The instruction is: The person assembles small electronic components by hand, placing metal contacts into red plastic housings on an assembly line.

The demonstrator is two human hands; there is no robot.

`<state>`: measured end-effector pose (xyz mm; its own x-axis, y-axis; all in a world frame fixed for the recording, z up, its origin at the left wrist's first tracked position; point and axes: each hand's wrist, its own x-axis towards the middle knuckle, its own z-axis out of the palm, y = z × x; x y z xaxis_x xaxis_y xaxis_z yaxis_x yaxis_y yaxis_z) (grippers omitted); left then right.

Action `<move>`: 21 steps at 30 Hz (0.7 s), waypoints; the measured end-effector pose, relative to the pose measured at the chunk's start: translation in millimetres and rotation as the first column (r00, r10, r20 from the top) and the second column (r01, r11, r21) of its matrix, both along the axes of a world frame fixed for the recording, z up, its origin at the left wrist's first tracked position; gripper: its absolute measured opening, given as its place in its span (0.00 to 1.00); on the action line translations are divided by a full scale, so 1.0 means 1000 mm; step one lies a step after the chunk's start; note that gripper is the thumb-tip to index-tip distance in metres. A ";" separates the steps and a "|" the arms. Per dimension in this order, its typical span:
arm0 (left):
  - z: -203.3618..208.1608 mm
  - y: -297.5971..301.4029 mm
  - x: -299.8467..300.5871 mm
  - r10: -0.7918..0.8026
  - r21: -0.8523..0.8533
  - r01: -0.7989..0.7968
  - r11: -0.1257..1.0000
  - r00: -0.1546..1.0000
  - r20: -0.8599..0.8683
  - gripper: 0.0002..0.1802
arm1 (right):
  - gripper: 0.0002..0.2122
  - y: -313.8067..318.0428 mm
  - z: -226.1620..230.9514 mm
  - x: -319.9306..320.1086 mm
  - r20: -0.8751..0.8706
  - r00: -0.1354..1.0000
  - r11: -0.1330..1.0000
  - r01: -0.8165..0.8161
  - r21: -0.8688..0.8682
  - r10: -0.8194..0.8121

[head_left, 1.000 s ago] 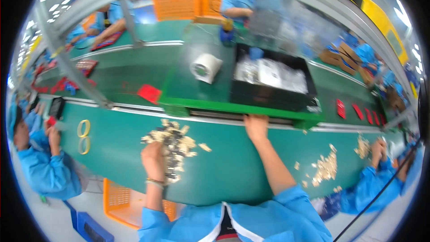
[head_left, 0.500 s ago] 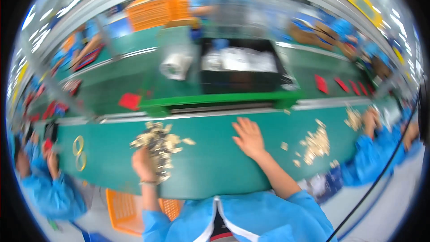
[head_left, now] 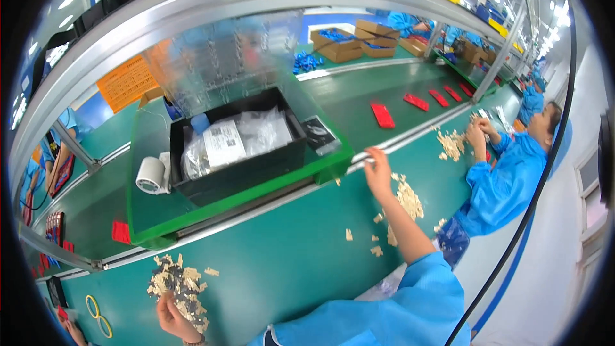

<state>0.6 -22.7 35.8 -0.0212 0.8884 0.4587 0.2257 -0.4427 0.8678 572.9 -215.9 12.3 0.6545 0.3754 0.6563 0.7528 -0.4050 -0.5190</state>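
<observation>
My left hand [head_left: 170, 318] rests at the near edge of a heap of small beige and dark parts [head_left: 174, 282] on the green belt [head_left: 282, 263], low at the left. Its fingers curl against the heap, and a grip cannot be made out. My right hand [head_left: 378, 168] is stretched far to the right, fingers spread, fingertips at the metal rail [head_left: 320, 182]. Just beside it lies a second scatter of beige parts [head_left: 406, 200].
A black bin with plastic bags [head_left: 237, 147] and a white roll [head_left: 152, 176] stand on the raised green shelf [head_left: 192, 214]. Red flat pieces [head_left: 382, 115] ride the far belt. A person in blue [head_left: 506, 179] works at another pile [head_left: 451, 144]. Yellow rings [head_left: 96, 314] lie far left.
The view has swung to the right. My right hand left the shelf edge and reached out right to the scattered beige parts. My left hand stayed on its heap.
</observation>
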 end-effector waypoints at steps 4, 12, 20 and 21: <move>-0.008 -0.008 0.052 -0.338 -0.202 0.340 0.918 0.940 0.048 0.11 | 0.28 0.027 -0.002 0.067 -0.128 0.937 0.935 0.298 -0.195 -0.325; -0.031 -0.015 0.153 -0.626 -0.356 0.598 0.718 0.778 0.047 0.07 | 0.22 0.042 -0.032 0.142 0.229 0.908 0.786 0.418 -0.455 -0.351; -0.042 -0.017 0.150 -0.589 -0.390 0.689 0.611 0.725 0.358 0.04 | 0.12 0.031 -0.031 0.078 0.281 0.934 0.904 0.303 -0.303 -0.218; -0.045 -0.017 0.151 -0.585 -0.386 0.698 0.603 0.716 0.382 0.04 | 0.13 0.025 -0.026 0.058 0.251 0.954 0.927 0.234 -0.294 -0.162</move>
